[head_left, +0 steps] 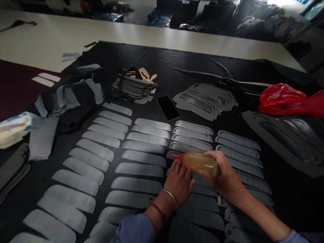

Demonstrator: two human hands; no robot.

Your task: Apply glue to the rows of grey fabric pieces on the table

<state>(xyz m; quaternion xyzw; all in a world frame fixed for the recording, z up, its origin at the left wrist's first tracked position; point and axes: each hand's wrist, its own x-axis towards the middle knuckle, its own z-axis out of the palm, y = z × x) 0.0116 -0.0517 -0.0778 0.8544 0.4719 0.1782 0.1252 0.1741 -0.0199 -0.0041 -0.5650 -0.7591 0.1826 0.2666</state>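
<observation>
My right hand grips a squeeze bottle of amber liquid, tipped nearly sideways, its red nozzle pointing left. The nozzle tip hangs over a grey rounded strip in the third column. My left hand lies flat with fingers stretched out on the strips, just under the nozzle. Grey strips are laid out in several columns on black sheeting. In the columns at the right, some strips carry a shiny line along the edge.
Behind the columns lie a phone, a tied stack of dark pieces and a fanned pile of cut-out frames. A red plastic bag sits at the right. More grey pieces lie at the left.
</observation>
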